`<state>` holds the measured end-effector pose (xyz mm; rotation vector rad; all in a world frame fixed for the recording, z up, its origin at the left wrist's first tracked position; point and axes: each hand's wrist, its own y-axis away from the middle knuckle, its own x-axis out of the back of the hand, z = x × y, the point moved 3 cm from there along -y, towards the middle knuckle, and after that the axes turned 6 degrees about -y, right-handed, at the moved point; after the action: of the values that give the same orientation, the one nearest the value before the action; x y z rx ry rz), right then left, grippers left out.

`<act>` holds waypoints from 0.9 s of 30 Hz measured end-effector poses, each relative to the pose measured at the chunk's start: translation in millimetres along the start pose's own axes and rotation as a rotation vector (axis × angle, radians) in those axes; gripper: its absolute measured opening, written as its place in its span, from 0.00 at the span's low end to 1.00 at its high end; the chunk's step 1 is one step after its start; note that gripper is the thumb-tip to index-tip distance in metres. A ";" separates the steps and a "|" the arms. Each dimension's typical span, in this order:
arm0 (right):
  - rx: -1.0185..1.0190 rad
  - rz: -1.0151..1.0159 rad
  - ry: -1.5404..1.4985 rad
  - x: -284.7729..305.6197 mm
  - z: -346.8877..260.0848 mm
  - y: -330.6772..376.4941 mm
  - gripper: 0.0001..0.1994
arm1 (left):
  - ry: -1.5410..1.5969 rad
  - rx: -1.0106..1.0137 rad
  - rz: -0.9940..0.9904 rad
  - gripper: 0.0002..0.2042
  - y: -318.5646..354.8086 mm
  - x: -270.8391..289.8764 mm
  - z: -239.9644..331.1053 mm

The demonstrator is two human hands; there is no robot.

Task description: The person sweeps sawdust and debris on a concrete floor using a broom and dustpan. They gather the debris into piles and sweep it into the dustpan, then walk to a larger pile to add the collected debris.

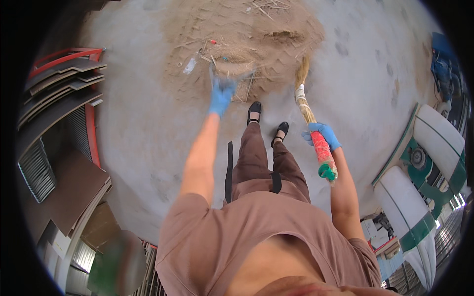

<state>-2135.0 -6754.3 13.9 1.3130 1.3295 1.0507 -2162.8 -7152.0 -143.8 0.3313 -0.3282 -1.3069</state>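
The right hand (323, 136) in a blue glove holds tight around a broom (312, 123), just above its red and green end. The left hand (220, 96) grips a dustpan (236, 79) at the edge of a sawdust pile (247, 37) on the floor (138, 138)

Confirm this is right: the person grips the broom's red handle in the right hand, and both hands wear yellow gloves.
Not quite. The gloves are blue, not yellow, as the head view shows. The right hand does grip the broom by its red handle, and the left hand, also gloved, reaches toward the sawdust pile.
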 end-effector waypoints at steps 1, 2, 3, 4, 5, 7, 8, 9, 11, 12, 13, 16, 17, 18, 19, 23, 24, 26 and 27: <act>-0.041 -0.011 -0.016 1.8 3.3 3.2 0.24 | -0.038 0.014 -0.021 0.14 -44.9 -2.9 20.2; -0.027 -0.006 -0.014 2.7 4.6 6.8 0.24 | -0.013 -0.088 -0.019 0.14 -84.5 -4.2 45.9; -0.035 -0.016 -0.020 3.6 6.1 10.4 0.24 | -0.043 -0.035 0.003 0.14 -132.2 -0.4 72.0; -0.050 0.013 -0.032 4.2 6.8 14.1 0.24 | -0.204 -0.094 0.054 0.15 -171.8 1.2 98.9; -0.048 -0.011 -0.046 3.4 6.6 17.6 0.25 | -0.401 -0.095 0.071 0.16 -204.1 8.4 124.1; -0.046 -0.024 -0.094 0.7 3.1 23.9 0.25 | -0.510 -0.080 0.139 0.18 -251.9 14.7 164.4; -0.054 0.010 -0.093 1.6 2.1 25.7 0.25 | -0.487 0.005 0.159 0.18 -265.5 14.2 175.5; -0.045 0.002 -0.107 -0.7 -0.4 28.2 0.26 | -0.456 0.051 0.196 0.20 -281.1 15.2 189.7; -0.035 -0.002 -0.115 -4.0 -4.3 35.5 0.26 | -0.454 0.134 0.210 0.24 -287.3 16.2 197.3; -0.032 0.002 -0.113 -4.0 -4.5 36.0 0.26 | -0.485 0.169 0.186 0.25 -284.0 15.2 195.0; -0.036 0.021 -0.115 -5.1 -5.8 35.0 0.26 | -0.503 0.144 0.199 0.28 -281.7 15.7 191.7; 0.031 -0.043 -0.153 -3.2 -3.2 37.3 0.27 | -0.522 0.112 0.165 0.31 -267.1 11.6 167.0; 0.035 -0.012 -0.129 -2.5 -2.4 37.7 0.28 | -0.545 0.173 0.164 0.35 -263.0 10.8 157.5; 0.046 0.006 -0.116 -2.9 -2.1 38.9 0.28 | -0.600 0.129 0.162 0.34 -265.8 8.3 156.8; 0.048 0.036 -0.102 -2.5 -2.0 39.4 0.29 | -0.645 0.145 0.127 0.34 -268.0 5.1 156.0; 0.086 0.005 -0.103 -2.7 -11.3 34.3 0.29 | -0.688 0.024 0.050 0.33 -289.7 -7.9 185.5; 0.082 0.000 -0.111 -1.3 -9.6 39.3 0.29 | -0.681 -0.091 0.029 0.34 -291.0 -10.5 194.4; 0.073 -0.007 -0.142 3.1 -3.9 46.7 0.30 | -0.820 -0.030 0.028 0.33 -286.2 -3.7 197.4; 0.074 -0.014 -0.165 6.6 2.3 52.8 0.30 | -0.861 -0.007 0.044 0.32 -276.8 1.7 194.2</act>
<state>-2123.3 -6745.1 65.0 1.4118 1.2621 0.8707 -2486.8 -7227.0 -82.9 -0.2691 -1.0447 -1.3520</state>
